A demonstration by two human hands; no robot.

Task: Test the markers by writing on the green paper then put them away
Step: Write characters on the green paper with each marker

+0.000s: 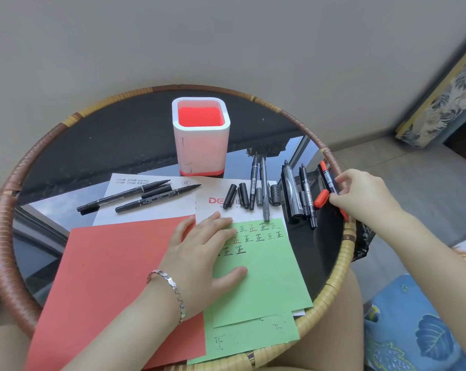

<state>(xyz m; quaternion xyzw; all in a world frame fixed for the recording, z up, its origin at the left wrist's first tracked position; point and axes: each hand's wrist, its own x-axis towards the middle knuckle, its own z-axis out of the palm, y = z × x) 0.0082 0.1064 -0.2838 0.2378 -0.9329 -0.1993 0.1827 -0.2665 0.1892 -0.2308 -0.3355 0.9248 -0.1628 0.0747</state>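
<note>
wall point(226, 36): plain grey | floor point(413, 170): grey tiles | table point(98, 135): round, dark glass, rattan rim

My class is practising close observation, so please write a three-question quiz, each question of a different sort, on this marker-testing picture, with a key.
1. True or false: the pen holder already has markers standing in it.
2. Which hand is at the red-tipped marker by the table's rim? A) left hand B) right hand C) neither
3. Fill in: the left hand lies flat, partly on the ______ paper bearing the test marks.

Key
1. False; its red inside shows no markers.
2. B; the right hand has its fingers on that marker.
3. green; the red paper lies beside it.
</note>
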